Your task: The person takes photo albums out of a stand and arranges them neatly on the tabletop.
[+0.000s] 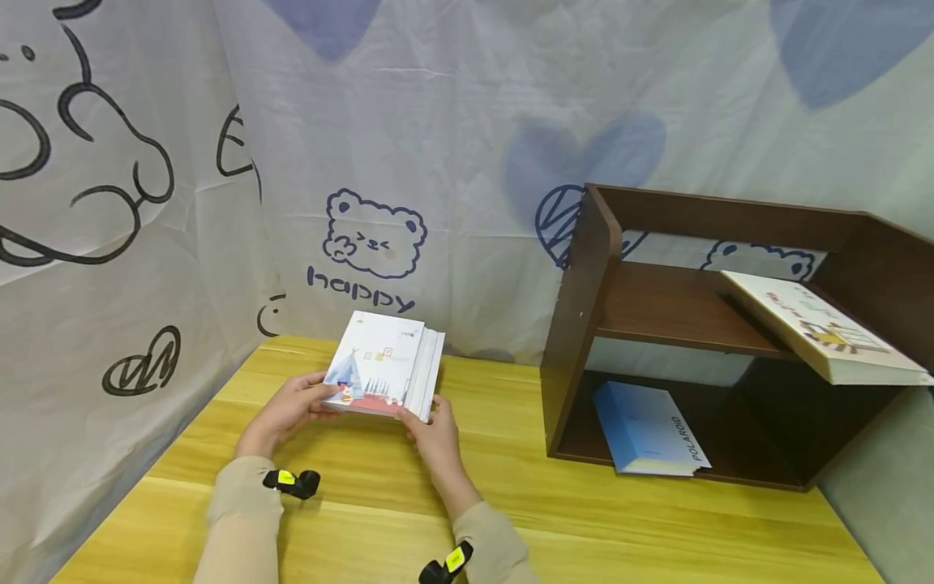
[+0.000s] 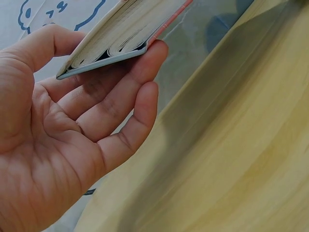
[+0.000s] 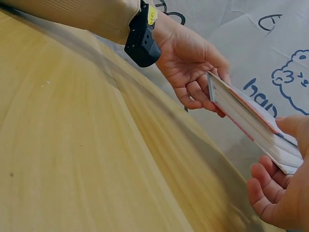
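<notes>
- Illustrated white book (image 1: 381, 357) is held above the wooden table (image 1: 365, 511).
- Left hand (image 1: 290, 410), I see, pinches its left side.
- Right hand (image 1: 438, 446) grips its lower right corner.

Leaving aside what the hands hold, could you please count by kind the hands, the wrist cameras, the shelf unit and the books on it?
Shelf unit: 1
Books on it: 2 (white book, blue book)
Hands: 2 (left hand, right hand)
Wrist cameras: 2 (left camera, right camera)
Total: 7
</notes>
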`<state>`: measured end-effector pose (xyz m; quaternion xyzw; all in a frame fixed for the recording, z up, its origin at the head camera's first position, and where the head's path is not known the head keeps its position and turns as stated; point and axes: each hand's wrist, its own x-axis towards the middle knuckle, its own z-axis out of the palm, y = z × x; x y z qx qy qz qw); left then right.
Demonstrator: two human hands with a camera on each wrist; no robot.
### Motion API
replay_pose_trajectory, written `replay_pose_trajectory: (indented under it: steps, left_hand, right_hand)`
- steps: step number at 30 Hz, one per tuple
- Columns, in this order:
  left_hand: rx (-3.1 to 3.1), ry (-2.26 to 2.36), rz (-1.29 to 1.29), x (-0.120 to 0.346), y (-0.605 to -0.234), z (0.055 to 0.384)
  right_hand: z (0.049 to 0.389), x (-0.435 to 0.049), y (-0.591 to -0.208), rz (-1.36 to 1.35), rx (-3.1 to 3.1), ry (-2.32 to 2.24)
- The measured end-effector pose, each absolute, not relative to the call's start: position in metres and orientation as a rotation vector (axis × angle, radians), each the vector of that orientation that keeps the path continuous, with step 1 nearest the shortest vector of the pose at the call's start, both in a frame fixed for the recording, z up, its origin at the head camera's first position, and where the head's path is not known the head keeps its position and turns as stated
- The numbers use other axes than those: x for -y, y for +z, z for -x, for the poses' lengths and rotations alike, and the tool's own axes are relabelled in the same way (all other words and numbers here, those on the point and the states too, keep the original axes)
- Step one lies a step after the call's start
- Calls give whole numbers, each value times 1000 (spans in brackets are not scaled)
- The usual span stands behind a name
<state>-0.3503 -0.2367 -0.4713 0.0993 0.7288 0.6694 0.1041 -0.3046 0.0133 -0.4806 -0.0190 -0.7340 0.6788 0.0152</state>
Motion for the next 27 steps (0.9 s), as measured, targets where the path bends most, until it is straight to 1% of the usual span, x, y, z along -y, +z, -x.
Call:
replay_pose_trajectory:
  steps: [13, 27]
  left_hand:
    - [-2124, 1979, -262, 244, -477, 349]
    - [-2097, 1999, -209, 253, -480, 346]
  right_hand:
    - [304, -11, -485, 54, 2241, 2256]
    - [302, -8, -486, 135, 2155, 2479]
